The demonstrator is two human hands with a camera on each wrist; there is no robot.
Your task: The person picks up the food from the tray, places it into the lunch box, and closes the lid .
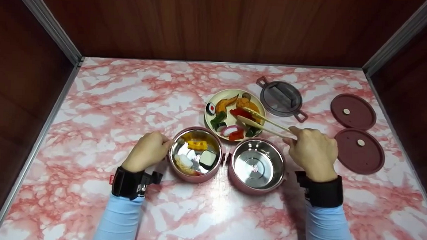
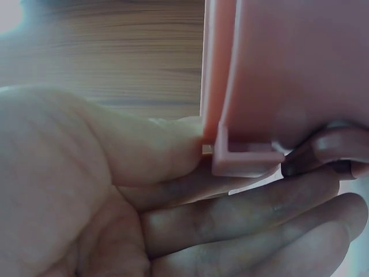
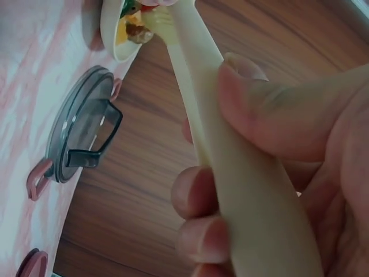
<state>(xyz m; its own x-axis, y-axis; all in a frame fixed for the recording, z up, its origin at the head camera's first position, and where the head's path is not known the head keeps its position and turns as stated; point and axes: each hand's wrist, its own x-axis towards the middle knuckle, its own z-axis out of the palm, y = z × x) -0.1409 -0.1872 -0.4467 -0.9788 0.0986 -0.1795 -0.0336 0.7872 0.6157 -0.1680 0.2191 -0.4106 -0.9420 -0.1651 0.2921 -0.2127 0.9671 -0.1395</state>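
Observation:
My left hand (image 1: 148, 149) grips the left side of a pink steel-lined pot (image 1: 196, 177), thumb at its rim and fingers under a small side tab (image 2: 248, 163). Inside that pot are a yellow piece (image 1: 197, 145), a white-topped dark piece (image 1: 208, 158) and a noodle-like piece (image 1: 184, 164). Cream-coloured tongs (image 1: 271, 131) are held in my right hand (image 1: 312, 150), thumb on one arm and fingers curled round the other. Their tips are over a cream plate (image 1: 207, 120) of toy food, right at a dark red piece (image 1: 240, 113).
Right of the first pot stands a second pink pot (image 1: 255, 190), its steel floor showing. A grey lid with pink handles (image 1: 281, 98) lies behind, right of the plate. Two maroon lids (image 1: 360, 111) lie at the far right. Wooden panels (image 1: 218, 25) border the marbled table (image 1: 108, 103).

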